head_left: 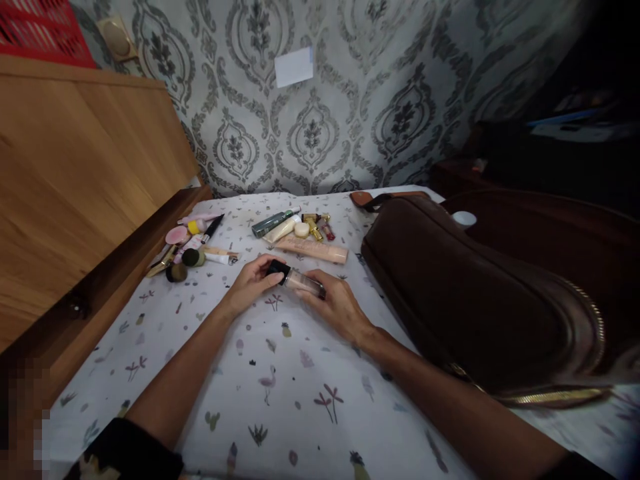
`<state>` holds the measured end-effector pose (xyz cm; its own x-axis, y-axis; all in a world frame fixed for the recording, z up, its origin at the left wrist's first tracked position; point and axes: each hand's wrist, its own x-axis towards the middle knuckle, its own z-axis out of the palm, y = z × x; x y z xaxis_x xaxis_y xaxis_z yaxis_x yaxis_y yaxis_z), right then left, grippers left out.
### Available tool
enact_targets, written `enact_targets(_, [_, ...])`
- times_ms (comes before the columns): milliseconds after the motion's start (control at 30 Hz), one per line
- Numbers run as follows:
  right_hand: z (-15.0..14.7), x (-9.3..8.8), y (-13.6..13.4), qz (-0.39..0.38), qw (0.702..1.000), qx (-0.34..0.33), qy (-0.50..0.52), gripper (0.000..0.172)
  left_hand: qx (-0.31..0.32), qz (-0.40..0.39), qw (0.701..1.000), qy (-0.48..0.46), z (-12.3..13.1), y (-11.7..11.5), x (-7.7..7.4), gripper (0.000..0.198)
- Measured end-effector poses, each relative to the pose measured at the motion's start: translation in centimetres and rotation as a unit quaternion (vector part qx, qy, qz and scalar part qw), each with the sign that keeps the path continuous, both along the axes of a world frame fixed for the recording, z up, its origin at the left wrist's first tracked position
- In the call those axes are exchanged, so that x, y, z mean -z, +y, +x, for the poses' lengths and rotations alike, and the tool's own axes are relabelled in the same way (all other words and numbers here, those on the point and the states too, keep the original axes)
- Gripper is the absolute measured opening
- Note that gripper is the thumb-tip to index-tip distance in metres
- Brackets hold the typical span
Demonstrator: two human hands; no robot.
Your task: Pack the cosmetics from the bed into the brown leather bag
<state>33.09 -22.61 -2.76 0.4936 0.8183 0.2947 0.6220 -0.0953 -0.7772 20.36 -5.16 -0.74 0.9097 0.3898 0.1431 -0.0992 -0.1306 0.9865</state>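
Between my two hands is a foundation bottle (303, 283), clear with beige liquid and a black cap, lying sideways just above the sheet. My left hand (254, 280) grips the cap end, thumb along it. Fingers of my right hand (334, 303) wrap the bottle's body near its base. Right behind the bottle lies a beige squeeze tube (315, 249). Farther back are a dark green tube (275, 222), a cream tube (283, 229), a small round jar (301, 230) and several small gold and red items (315, 229).
Left, against the wooden rail (100, 300), lies a heap of cosmetics with a pink round item (177, 235) and dark-topped brushes (193, 257). A large brown bag (450, 287) fills the right side. A patterned sheet (280, 427) covers the surface, with a papered wall (320, 147) behind.
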Motion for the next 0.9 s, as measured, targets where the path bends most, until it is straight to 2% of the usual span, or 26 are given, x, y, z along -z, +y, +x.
enact_targets(200, [0.2, 0.9, 0.2, 0.034, 0.999, 0.001, -0.012, 0.033, -0.017, 0.009, 1.000, 0.023, 0.2, -0.3, 0.1, 0.044])
enact_targets(400, [0.3, 1.3, 0.3, 0.032, 0.999, 0.009, 0.003, 0.035, -0.020, 0.026, 0.999, 0.019, 0.3, -0.4, 0.2, 0.042])
enact_targets(600, [-0.1, 0.8, 0.3, 0.050, 0.998, 0.014, 0.022, 0.033, -0.030, -0.024, 0.999, -0.012, 0.6, -0.6, 1.0, 0.043])
enact_targets(767, [-0.7, 0.0, 0.2, 0.089, 0.991, -0.025, 0.095, 0.033, -0.060, -0.121, 0.990, -0.036, 1.0, -1.9, 1.1, 0.053])
enact_targets(900, [-1.1, -0.4, 0.3, 0.110, 0.967, -0.092, 0.212, 0.035, -0.029, -0.098, 0.994, -0.039, 1.1, -3.0, 0.9, 0.051])
